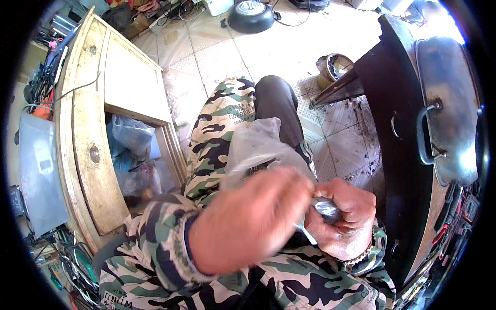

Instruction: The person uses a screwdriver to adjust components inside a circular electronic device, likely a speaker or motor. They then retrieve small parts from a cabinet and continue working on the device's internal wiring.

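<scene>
Over my lap, my left hand (250, 219) is blurred by motion, its back toward me and its fingers drawn together. Its fingertips meet the thumb side of my right hand (346, 219); whatever they pinch is hidden. My right hand is curled closed around a small shiny silvery thing (327, 209), of which only a part shows. A pale strip (306, 233) pokes out between the two hands, its kind unclear. Just beyond my left hand, a translucent plastic bag (258, 144) with something dark inside lies across my thighs.
At left stands a worn cream cabinet (132, 72), its open compartment stuffed with plastic bags (132, 137). A dark desk (382, 93) on the right carries a metal case with a handle (448, 113) and several tools. A round bin (336, 67) and black bowl-shaped object (250, 19) stand on the tiles.
</scene>
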`<state>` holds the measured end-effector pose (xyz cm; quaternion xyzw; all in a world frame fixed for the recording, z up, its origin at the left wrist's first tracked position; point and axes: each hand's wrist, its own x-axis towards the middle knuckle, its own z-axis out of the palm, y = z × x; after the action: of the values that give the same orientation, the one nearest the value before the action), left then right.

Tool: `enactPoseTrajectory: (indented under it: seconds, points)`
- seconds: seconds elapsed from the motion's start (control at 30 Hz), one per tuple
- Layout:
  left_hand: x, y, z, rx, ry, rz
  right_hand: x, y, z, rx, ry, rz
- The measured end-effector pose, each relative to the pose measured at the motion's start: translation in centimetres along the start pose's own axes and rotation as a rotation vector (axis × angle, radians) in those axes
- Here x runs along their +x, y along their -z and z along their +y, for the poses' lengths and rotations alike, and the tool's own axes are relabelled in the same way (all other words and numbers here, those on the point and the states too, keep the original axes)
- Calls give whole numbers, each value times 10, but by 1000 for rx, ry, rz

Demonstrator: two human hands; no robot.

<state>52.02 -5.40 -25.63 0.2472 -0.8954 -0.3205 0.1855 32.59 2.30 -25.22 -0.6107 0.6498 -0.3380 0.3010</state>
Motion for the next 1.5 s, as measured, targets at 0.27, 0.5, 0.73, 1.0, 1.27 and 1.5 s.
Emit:
enactPoseTrajectory:
  seconds: [0.27, 0.5, 0.73, 1.0, 1.27, 1.5]
  points:
    - [1, -14, -24, 269, 72, -44, 1, -8, 17, 458, -240, 65]
    - [-2, -5, -16, -269, 165, -63, 11, -28, 44, 781, -257, 1]
    - [-1, -38, -47, -459, 211, -57, 22, -25, 36, 931, -154, 211]
    - [-1, -49, -71, -581, 170, -88, -24, -38, 24, 92, 140, 544]
    - [7, -62, -65, -115, 159, -53, -22, -55, 21, -308, 377, 270]
    - [12, -56, -65, -224, 264, -91, -41, -53, 10, -89, 801, 230]
